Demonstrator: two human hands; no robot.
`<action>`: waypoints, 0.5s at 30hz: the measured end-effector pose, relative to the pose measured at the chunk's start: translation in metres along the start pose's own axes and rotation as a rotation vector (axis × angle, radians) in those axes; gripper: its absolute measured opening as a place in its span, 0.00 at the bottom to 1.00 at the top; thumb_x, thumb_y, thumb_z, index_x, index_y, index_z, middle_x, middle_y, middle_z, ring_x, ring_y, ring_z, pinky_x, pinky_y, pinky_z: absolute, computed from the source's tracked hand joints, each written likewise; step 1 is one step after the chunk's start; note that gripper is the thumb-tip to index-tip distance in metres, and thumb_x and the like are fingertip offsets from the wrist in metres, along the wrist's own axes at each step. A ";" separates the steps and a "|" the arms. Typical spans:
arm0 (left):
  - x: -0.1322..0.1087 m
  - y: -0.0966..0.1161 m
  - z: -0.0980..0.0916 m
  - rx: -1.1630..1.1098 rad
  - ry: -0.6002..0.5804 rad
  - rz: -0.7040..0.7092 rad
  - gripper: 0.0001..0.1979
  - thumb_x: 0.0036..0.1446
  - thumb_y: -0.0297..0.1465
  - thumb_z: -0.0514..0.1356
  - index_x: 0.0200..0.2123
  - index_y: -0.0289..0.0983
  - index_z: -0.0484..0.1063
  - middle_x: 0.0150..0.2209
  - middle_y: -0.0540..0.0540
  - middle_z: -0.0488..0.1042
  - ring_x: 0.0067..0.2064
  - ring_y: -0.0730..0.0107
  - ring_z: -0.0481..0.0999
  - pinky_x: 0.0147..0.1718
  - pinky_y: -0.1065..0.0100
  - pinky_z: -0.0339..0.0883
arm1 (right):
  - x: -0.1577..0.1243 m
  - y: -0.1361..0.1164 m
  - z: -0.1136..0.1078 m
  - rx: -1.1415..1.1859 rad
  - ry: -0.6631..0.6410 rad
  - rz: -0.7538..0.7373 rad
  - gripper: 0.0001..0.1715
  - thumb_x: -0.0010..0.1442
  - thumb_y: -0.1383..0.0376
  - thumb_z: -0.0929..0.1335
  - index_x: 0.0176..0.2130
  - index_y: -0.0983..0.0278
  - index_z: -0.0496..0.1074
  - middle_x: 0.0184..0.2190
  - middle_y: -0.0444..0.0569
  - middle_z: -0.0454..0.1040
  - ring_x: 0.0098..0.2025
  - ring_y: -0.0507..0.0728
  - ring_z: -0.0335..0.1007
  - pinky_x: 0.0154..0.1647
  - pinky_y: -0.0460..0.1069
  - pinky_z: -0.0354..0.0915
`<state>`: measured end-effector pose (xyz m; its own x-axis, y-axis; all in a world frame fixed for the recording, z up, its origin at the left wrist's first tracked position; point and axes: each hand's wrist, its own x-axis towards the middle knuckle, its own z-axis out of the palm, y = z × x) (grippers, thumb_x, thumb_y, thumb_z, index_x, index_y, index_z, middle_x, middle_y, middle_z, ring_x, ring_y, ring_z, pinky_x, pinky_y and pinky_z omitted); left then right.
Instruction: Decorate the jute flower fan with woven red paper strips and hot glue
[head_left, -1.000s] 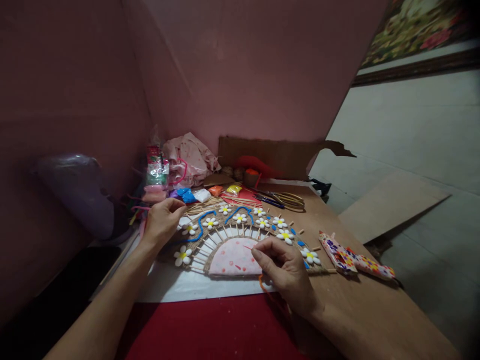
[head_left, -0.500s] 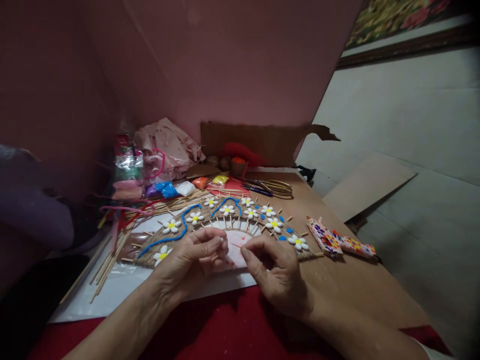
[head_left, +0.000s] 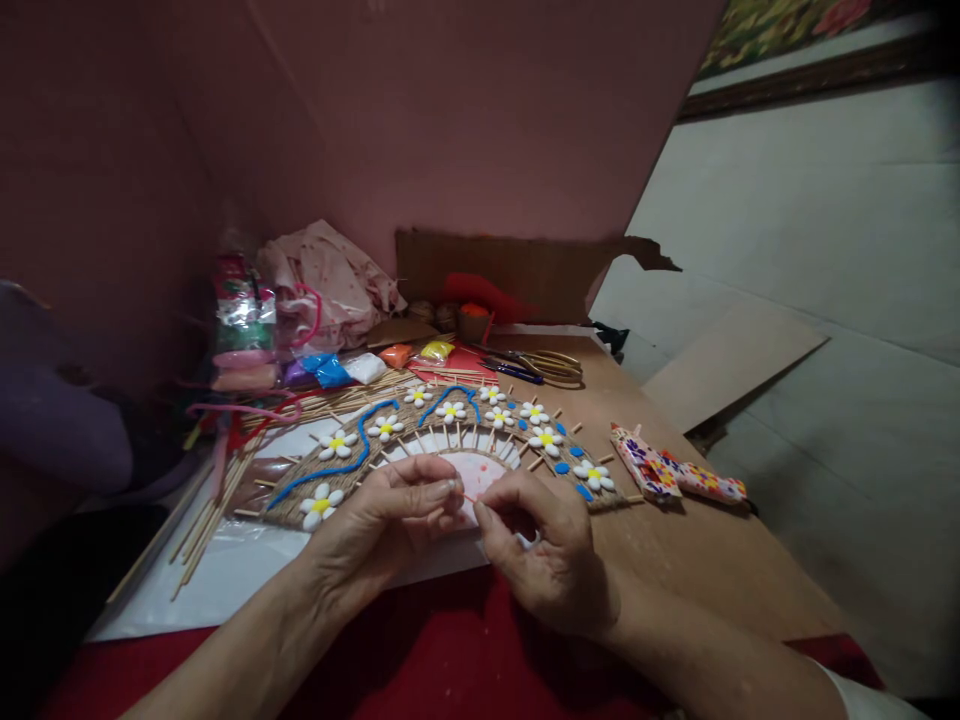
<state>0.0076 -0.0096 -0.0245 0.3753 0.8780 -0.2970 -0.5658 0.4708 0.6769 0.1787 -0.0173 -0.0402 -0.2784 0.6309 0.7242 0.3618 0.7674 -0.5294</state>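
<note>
My right hand (head_left: 544,535) pinches a thin orange-red stick (head_left: 470,498) between thumb and forefinger. The stick's tip points at the fingertips of my left hand (head_left: 405,505), which are curled together; whatever they hold is too small or hidden to make out. Beyond both hands lies a half-round woven twine piece (head_left: 352,480) with wooden sticks poking out of it. It carries white clay flowers (head_left: 321,507) with yellow centres, a wavy blue clay strand (head_left: 365,450) and several blue clay dots (head_left: 562,468). A pale pink half-disc (head_left: 484,470) fills its middle, partly covered by my fingers.
Bamboo sticks (head_left: 196,535) lie at the left on a white sheet (head_left: 142,612). Clay packets, among them a blue one (head_left: 330,371), stand behind the woven piece. Pliers (head_left: 551,368) rest at the back; a flower-patterned wrapped tool (head_left: 675,475) lies on brown board (head_left: 720,570).
The orange-red stick has come closer to my left fingertips, with its tip now at them. The camera view has shifted slightly, and both hands keep their pinched shape.
</note>
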 end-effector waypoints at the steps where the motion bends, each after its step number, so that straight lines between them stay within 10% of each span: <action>1: 0.000 0.000 0.000 0.000 -0.005 0.002 0.07 0.41 0.19 0.67 0.27 0.30 0.76 0.27 0.45 0.76 0.30 0.73 0.74 0.36 0.70 0.71 | 0.000 0.000 0.000 0.006 -0.003 0.001 0.07 0.52 0.75 0.65 0.28 0.64 0.64 0.19 0.39 0.61 0.20 0.47 0.54 0.21 0.44 0.52; 15: 0.000 0.000 0.005 0.018 -0.020 0.041 0.09 0.37 0.20 0.69 0.26 0.31 0.75 0.27 0.47 0.76 0.29 0.75 0.74 0.32 0.73 0.70 | 0.001 0.001 -0.001 0.003 -0.024 0.001 0.06 0.52 0.73 0.64 0.28 0.63 0.64 0.19 0.39 0.61 0.20 0.47 0.55 0.20 0.44 0.52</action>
<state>0.0113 -0.0100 -0.0212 0.3669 0.8945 -0.2553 -0.5676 0.4327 0.7004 0.1793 -0.0162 -0.0395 -0.2997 0.6344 0.7126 0.3593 0.7669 -0.5317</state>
